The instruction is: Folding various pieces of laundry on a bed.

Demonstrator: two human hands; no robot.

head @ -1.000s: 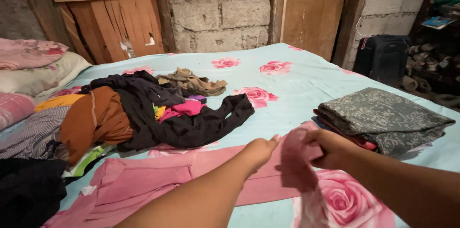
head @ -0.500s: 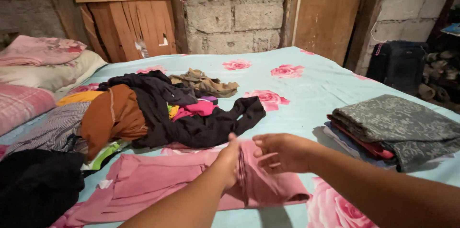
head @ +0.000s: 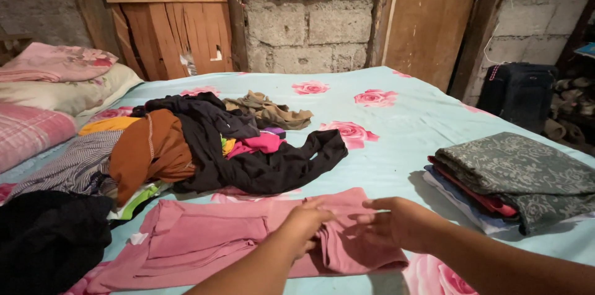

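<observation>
A long pink cloth garment (head: 204, 239) lies flat across the near part of the light blue bedsheet printed with pink roses (head: 396, 121). The left hand (head: 305, 225) pinches a fold of it with curled fingers; the right hand (head: 396, 224), half open, touches the same fold. A heap of dark and orange unfolded clothes (head: 204, 146) lies beyond, a stack of folded fabrics (head: 514, 177) at right.
</observation>
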